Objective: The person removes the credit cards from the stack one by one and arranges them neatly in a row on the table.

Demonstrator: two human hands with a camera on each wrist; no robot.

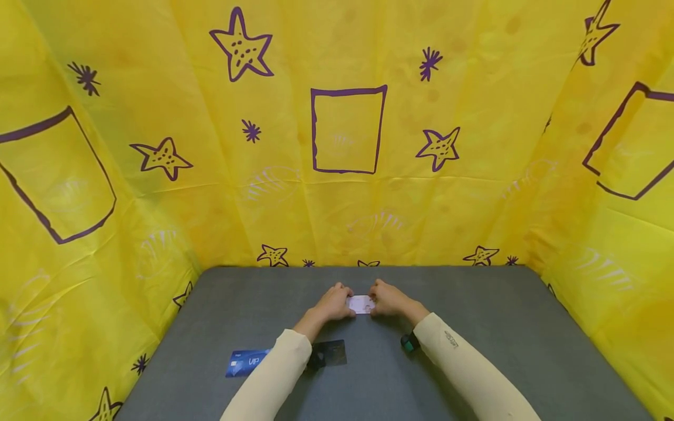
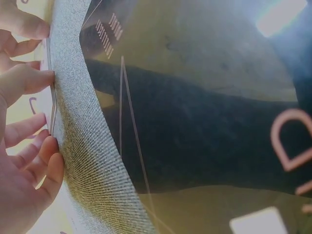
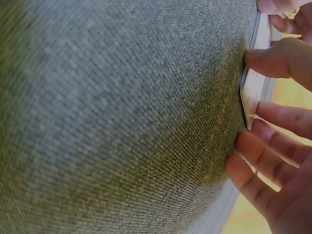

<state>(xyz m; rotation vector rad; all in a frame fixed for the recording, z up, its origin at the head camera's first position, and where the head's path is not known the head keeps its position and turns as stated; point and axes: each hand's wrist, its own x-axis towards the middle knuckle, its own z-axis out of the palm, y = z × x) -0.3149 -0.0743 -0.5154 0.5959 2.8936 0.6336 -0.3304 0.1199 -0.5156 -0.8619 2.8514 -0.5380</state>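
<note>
A small pale card (image 1: 361, 304) lies flat on or just over the grey table toward its far side. The left hand (image 1: 333, 303) pinches its left end, and the right hand (image 1: 391, 299) pinches its right end. Seen edge-on in the left wrist view, the card edge (image 2: 52, 105) shows more than one thin layer; how many cards there are I cannot tell. Thumb and fingertips of the right hand (image 3: 278, 146) touch the near and far edges of the pale card (image 3: 253, 90).
A blue card (image 1: 244, 362) marked VIP lies nearer, partly under the left sleeve (image 1: 276, 374). Beside it is a glossy black card (image 1: 334, 353), large in the left wrist view with pinkish lettering. Yellow patterned cloth (image 1: 347, 222) walls the grey table (image 1: 474, 327) on three sides.
</note>
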